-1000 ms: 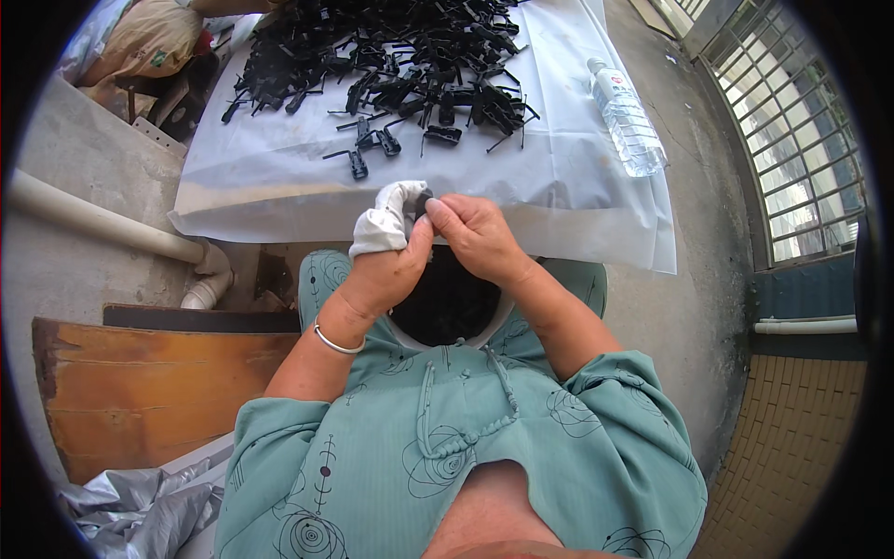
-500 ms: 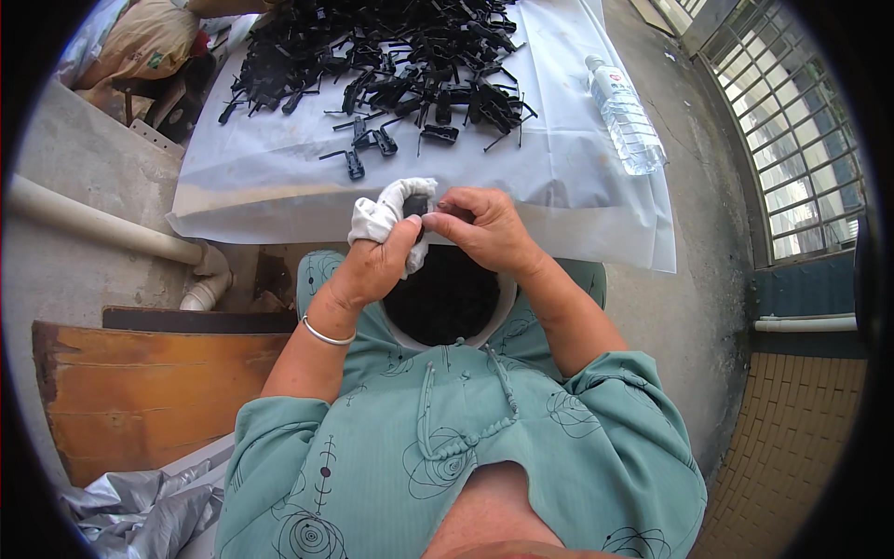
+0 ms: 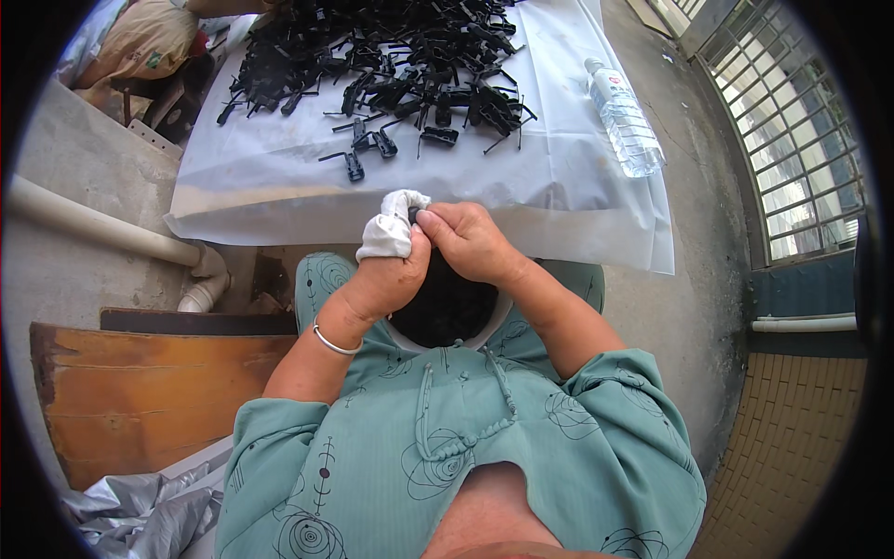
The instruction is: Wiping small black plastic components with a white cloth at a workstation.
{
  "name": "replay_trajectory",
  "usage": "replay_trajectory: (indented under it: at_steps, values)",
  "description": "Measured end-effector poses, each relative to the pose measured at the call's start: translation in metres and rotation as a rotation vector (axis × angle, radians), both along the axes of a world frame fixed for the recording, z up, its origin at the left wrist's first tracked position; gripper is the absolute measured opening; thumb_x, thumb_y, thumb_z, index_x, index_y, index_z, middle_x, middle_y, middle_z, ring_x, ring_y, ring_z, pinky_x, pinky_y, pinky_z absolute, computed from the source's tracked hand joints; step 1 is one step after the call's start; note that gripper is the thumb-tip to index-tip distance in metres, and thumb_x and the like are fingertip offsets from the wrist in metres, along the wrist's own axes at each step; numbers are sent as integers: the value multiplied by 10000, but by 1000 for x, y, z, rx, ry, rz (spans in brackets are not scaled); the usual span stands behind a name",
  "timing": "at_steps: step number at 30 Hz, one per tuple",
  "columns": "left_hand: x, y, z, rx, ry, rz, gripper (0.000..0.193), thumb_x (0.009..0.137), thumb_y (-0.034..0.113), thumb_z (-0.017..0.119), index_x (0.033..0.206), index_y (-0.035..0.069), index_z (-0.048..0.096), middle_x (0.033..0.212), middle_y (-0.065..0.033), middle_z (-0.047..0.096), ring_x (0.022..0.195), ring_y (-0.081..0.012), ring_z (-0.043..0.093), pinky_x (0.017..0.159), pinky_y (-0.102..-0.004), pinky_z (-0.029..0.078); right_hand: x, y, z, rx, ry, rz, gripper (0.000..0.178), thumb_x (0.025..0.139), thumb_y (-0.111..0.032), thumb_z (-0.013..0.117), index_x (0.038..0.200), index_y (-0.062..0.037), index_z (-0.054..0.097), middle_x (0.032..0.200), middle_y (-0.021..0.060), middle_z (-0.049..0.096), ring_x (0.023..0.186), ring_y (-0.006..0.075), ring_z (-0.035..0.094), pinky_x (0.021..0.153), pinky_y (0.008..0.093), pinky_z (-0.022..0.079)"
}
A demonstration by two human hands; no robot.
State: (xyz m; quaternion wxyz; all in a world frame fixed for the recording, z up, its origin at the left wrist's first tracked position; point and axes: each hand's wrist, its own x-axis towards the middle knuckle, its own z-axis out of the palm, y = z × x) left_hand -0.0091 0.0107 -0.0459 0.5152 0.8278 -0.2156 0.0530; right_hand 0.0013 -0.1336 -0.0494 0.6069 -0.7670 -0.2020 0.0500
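Note:
My left hand (image 3: 396, 272) has a white cloth (image 3: 385, 237) wrapped round its fingers, with the thumb bare. Between it and my right hand (image 3: 470, 244) is a small black part (image 3: 413, 215), mostly hidden by fingers and cloth. The right thumb and fingers pinch at this part, touching the left thumb. Below both hands, between my knees, stands a white bucket (image 3: 503, 312) filled with a dark mass (image 3: 445, 307) whose pieces I cannot make out. On the table ahead lies a big heap of black plastic parts with thin prongs (image 3: 400, 65).
White plastic sheeting (image 3: 270, 186) covers the table. At its right side a clear water bottle (image 3: 626, 121) lies tilted. A pale pipe (image 3: 102, 219) and a worn wooden board (image 3: 158, 391) are on the left. Silver sheeting (image 3: 149, 508) lies lower left; a barred gate (image 3: 792, 121) stands right.
Both hands have drawn closer together and slightly lower over the bucket. My right fingers have curled in tighter around the black part. The heap and bottle look the same.

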Motion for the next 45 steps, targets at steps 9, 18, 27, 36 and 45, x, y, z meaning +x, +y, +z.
replay_trajectory:
  at_steps: [9, 18, 27, 36, 45]
  values:
    - [2, 19, -21, 50, 26, -179, 185, 853, 161, 511, 875, 20, 628, 913, -133, 602, 861, -293, 556, 803, -346, 432, 32, -16, 19, -461, -286, -173, 244, 853, -236, 557, 831, 7, 566, 658, 137, 574, 569, 214, 528, 563, 350, 443]
    - [4, 15, -1, 1, -272, -11, 155, 786, 5, 582, 932, 14, 635, 928, -134, 618, 878, -283, 581, 780, -325, 462, 54, -18, 10, -818, -406, -338, 241, 796, -200, 593, 944, -21, 528, 725, 166, 612, 690, 348, 600, 609, 432, 466]
    - [22, 22, 24, -55, 191, -281, 323, 854, 33, 538, 1167, -9, 470, 1000, -70, 574, 903, -131, 536, 795, -246, 432, 7, -31, 33, -327, -329, -50, 296, 747, -130, 664, 1007, -44, 551, 569, 81, 493, 499, 186, 482, 500, 305, 402]
    - [4, 7, 25, -521, 516, -212, 253, 878, 69, 514, 1116, -8, 475, 870, -35, 572, 630, -56, 526, 515, -186, 437, -3, -3, 20, 29, -387, -366, 162, 750, -114, 695, 757, -23, 560, 566, 26, 429, 485, 93, 367, 459, 210, 326]
    - [0, 2, 23, -309, 329, -39, 284, 833, 36, 532, 1107, -33, 501, 902, -81, 593, 694, -106, 582, 574, -219, 474, -3, -8, 13, -17, -310, -132, 238, 867, -156, 532, 701, 15, 512, 585, 170, 484, 493, 243, 391, 482, 329, 368]
